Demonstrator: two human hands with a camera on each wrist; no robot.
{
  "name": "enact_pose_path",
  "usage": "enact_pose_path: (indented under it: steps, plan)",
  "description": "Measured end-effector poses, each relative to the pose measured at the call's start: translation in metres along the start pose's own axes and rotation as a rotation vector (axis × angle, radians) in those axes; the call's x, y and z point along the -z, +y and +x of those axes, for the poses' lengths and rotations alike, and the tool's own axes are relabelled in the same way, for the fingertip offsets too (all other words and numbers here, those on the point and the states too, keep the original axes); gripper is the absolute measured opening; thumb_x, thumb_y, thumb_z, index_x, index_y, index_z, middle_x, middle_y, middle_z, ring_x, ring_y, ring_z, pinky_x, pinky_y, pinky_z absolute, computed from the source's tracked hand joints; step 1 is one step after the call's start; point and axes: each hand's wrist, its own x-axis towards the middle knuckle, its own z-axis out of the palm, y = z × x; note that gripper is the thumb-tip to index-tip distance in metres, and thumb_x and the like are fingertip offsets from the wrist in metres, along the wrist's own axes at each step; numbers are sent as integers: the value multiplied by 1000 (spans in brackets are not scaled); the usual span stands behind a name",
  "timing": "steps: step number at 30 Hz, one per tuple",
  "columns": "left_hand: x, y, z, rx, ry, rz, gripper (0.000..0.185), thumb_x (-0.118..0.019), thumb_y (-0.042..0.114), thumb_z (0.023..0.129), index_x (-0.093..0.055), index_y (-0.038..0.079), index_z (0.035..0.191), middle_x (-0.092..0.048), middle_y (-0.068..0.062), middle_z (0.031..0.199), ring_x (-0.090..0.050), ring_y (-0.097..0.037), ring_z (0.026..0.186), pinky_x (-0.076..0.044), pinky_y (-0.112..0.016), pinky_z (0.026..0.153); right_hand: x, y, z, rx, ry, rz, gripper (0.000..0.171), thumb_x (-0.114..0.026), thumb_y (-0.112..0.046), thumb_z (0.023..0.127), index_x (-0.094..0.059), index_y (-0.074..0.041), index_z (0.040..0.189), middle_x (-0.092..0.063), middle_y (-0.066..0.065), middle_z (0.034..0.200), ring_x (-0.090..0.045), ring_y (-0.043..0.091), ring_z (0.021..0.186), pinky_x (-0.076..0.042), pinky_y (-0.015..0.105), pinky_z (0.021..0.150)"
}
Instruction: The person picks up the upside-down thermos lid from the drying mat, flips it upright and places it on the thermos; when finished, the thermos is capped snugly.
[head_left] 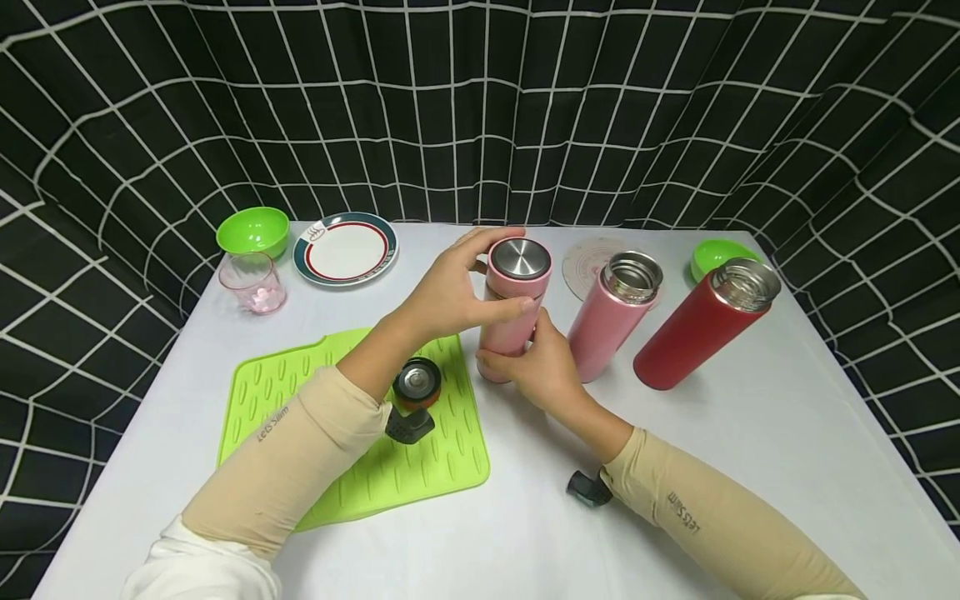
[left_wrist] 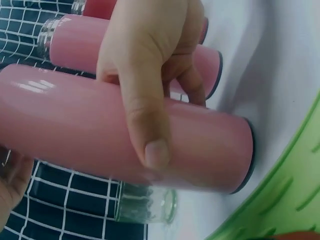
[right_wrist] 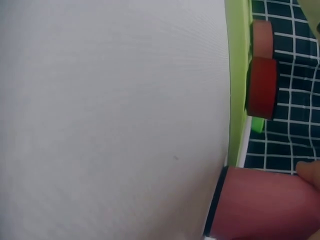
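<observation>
Pink flask: (head_left: 514,310) stands upright on the white bench (head_left: 750,417), just right of the green mat (head_left: 352,433); body glossy pink with a dark base ring, as the left wrist view shows.
Flask lid: (head_left: 520,260) pink collar with a brushed metal top, sitting on the flask mouth.
Left hand: (head_left: 450,292) fingers curled round the lid and upper body of the pink flask, thumb laid across the front.
Right hand: (head_left: 542,367) fingers wrapped round the lower body of the same flask, gripping it near the base.
Second pink flask: (head_left: 613,317) just right of the held one, lid off, steel mouth showing.
Red flask: (head_left: 705,325) further right, lid off, steel mouth showing.
Red lid: (head_left: 416,385) lies on the green mat, metal top facing up, partly behind the left forearm.
Sleeves: beige on both forearms; printed writing reads "Lets Slim" on the left sleeve (head_left: 273,427) and on the right sleeve (head_left: 684,510).
Plate: (head_left: 345,248) white with red and dark green rim bands and a small emblem, too small to read.
Green bowl: (head_left: 253,231) at the far left corner; pink glass (head_left: 252,282) just in front of it.
Round coaster: (head_left: 588,265) behind the second pink flask; patterned, no legible text.
Second green bowl: (head_left: 718,254) behind the red flask.
</observation>
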Motion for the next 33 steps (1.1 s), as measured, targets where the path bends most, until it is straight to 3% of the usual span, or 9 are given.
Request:
enact_pose_path:
  steps: [5,11,16,19,26,29,33]
  plan:
    - [-6,0,1,9,75,0,72,-88,26,72,-57,10,135,-56,2,124,-52,-7,110,-48,-28,88,0,-1,1,-8,1,-10,76,-87,-32,72,-44,-13,133,-62,0,115,-58,15,105,-47,36,92]
    - [-7,-2,-2,20,38,-156,72,-79,10,76,-45,-1,138,-54,-10,131,-52,-15,117,-45,-32,96,0,-1,0,-29,-8,3,77,-88,-33,71,-44,-13,132,-61,1,116,-58,15,106,-47,36,93]
    - [-10,-3,-2,62,78,-147,73,-86,16,73,-49,2,135,-56,-4,128,-55,-14,111,-45,-31,94,1,-2,2,-20,-5,-2,82,-89,-33,69,-42,-14,133,-61,0,116,-58,15,105,-47,37,92]
    - [-10,-5,-2,35,89,-147,67,-85,16,74,-55,4,133,-61,-1,124,-57,-13,108,-46,-32,94,1,-2,3,-16,-5,1,81,-90,-34,68,-43,-14,132,-61,0,115,-58,15,105,-47,37,92]
    - [-9,-11,-4,-18,48,-279,65,-77,9,79,-52,1,138,-61,-7,128,-58,-16,112,-44,-40,99,0,1,4,1,-7,27,76,-90,-32,69,-45,-16,129,-61,-1,115,-58,15,106,-47,38,93]
    - [-10,-10,-3,-12,49,-275,68,-78,9,78,-50,2,139,-59,-7,129,-57,-16,114,-43,-39,99,0,1,4,-3,-9,21,78,-90,-33,69,-44,-15,130,-61,-1,115,-58,15,106,-47,37,92]
    - [-13,-9,-2,-6,92,-189,71,-86,15,74,-53,6,136,-59,-1,126,-55,-13,112,-45,-35,96,1,0,4,-6,-5,3,81,-90,-34,69,-43,-14,132,-62,0,115,-59,15,105,-47,37,92]
